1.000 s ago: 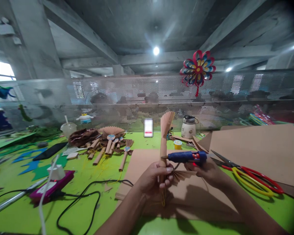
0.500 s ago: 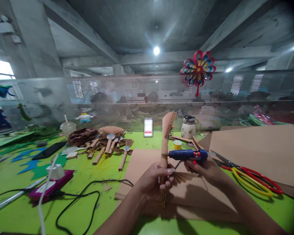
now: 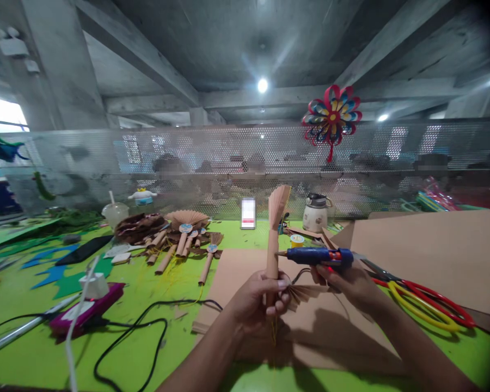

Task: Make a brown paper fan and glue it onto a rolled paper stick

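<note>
My left hand (image 3: 267,296) is closed round a brown rolled paper tube (image 3: 272,245), held upright. A pleated paper fan piece (image 3: 278,207) rises from its top, and another pleated piece (image 3: 308,295) spreads to the right beside my fingers. Yellow thread (image 3: 274,332) hangs below. In my right hand (image 3: 347,280) is a blue hot glue gun (image 3: 320,257), its tip pointing left at the tube's side; whether the tip touches the paper I cannot tell. A red light glows near the trigger. Brown paper sheets (image 3: 232,272) lie under my hands.
Scissors with red and yellow handles (image 3: 424,305) lie at right, by a large brown sheet (image 3: 428,256). Several finished paper pieces (image 3: 188,226) are heaped at left. A purple power strip (image 3: 87,310) and black cable (image 3: 147,313) lie nearer. Behind stand a thermos (image 3: 315,212) and thread spool (image 3: 296,240).
The glue gun in my right hand has shifted slightly up and to the right. My left hand holds the tube in nearly the same place.
</note>
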Available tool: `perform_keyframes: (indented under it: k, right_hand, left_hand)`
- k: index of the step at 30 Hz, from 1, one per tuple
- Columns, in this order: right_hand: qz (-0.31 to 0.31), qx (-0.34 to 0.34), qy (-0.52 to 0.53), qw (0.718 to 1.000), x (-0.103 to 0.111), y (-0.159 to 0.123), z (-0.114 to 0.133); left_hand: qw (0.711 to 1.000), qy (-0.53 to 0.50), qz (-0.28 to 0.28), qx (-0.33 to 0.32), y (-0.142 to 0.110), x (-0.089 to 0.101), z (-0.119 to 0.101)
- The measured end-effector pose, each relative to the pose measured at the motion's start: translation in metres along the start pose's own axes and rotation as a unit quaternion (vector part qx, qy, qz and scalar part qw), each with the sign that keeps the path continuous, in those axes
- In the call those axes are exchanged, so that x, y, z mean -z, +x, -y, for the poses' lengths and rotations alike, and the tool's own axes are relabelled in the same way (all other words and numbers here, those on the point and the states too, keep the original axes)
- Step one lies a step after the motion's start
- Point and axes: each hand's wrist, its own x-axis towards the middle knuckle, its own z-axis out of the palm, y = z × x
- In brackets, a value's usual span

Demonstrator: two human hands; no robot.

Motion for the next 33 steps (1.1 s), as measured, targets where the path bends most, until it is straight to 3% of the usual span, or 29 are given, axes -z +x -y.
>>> perform_keyframes:
  k: [11,25,33]
  right_hand:
    - [0.028,-0.039,0.016,0.999,-0.006,-0.001,-0.009]
    - [-0.003,-0.040,0.050,0.998,-0.005,0.001,-0.012]
    - [0.015,-0.041,0.070,0.997,-0.010,0.002,-0.002]
  left_hand:
    - [1.000,-0.025,0.009,0.005,-0.002,-0.004,-0.001]
    - [0.999,-0.035,0.004,-0.007,-0.004,-0.005,0.001]
    - [0.999,-0.037,0.021,-0.005,-0.004,-0.005,0.003]
